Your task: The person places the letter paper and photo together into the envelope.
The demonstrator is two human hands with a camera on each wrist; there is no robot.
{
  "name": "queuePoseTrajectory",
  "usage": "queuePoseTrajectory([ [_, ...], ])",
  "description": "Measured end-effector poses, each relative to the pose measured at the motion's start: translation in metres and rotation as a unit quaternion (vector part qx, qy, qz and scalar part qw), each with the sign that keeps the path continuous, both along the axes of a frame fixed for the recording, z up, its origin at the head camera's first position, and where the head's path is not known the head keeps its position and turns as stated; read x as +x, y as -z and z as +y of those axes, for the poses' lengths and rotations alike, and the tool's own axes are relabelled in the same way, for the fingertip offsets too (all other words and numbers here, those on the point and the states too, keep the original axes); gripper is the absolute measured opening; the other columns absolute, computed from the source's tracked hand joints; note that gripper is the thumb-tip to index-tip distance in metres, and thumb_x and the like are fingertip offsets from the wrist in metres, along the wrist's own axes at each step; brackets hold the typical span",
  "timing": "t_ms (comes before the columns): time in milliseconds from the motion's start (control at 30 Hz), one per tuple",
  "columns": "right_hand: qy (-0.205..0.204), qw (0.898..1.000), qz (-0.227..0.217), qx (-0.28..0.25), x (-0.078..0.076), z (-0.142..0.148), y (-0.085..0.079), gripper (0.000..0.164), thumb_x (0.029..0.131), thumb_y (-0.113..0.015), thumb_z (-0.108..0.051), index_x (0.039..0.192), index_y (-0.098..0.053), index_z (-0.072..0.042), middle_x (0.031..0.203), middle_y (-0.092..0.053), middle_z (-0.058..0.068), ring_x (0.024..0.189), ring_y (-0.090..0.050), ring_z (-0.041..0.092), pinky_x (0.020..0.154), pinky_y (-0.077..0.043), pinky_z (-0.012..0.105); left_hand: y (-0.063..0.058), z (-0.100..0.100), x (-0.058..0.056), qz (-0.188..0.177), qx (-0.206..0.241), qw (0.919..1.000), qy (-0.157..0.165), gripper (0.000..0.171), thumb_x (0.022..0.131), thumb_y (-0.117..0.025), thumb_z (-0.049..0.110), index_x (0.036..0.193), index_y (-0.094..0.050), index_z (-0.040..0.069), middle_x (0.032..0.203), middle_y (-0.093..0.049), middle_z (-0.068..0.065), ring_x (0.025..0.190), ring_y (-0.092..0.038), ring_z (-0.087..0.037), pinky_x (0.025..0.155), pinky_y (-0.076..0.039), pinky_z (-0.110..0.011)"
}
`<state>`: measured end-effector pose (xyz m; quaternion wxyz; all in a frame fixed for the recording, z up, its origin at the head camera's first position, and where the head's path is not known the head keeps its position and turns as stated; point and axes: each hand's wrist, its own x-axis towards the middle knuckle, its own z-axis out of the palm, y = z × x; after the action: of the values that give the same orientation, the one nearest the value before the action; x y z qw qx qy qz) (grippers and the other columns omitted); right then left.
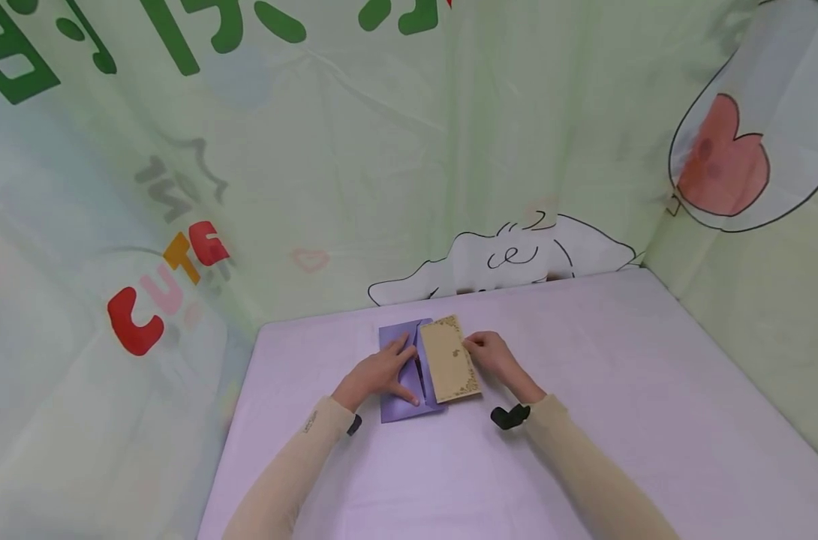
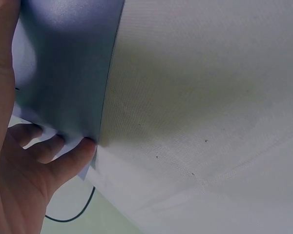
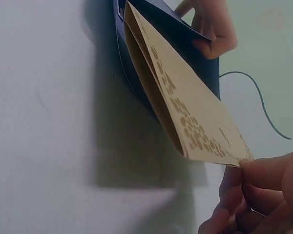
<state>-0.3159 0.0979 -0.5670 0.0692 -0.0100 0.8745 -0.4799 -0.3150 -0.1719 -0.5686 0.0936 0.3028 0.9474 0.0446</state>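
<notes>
A purple envelope (image 1: 397,405) lies toward the back of the table, a dark slit showing at its mouth. My left hand (image 1: 380,369) holds it, thumb and fingers spread across it; fingertips (image 2: 83,151) touch its edge in the left wrist view. A folded tan card (image 1: 446,360) with brown floral corners overlaps the envelope's right side. In the right wrist view the card (image 3: 185,107) stands tilted, its far end at the envelope (image 3: 205,61); whether that end is inside cannot be told. My right hand (image 1: 493,354) pinches the card's right edge between thumb and fingers.
A pale lilac cloth covers the table (image 1: 652,420). Printed curtains (image 1: 382,165) enclose its back and sides, close behind the envelope. Dark wrist straps (image 1: 510,416) show at the sleeves.
</notes>
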Motion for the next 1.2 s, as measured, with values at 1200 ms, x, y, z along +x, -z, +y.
queuePoseTrajectory([
  [1200,-0.049,0.998,0.016,0.031,-0.005,-0.062,0.005,0.021,0.098,-0.061,-0.011,0.095,-0.074,0.005,0.083,-0.071,0.011,0.066,-0.055,0.012,0.057,-0.042,0.022,0.0,-0.001,-0.001,-0.005,-0.01,0.9999,-0.001,0.106,0.065,-0.07,0.082,0.147,-0.037,0.024,0.168,-0.015,-0.018,0.151,-0.029,-0.035,0.109,-0.046,-0.045],
])
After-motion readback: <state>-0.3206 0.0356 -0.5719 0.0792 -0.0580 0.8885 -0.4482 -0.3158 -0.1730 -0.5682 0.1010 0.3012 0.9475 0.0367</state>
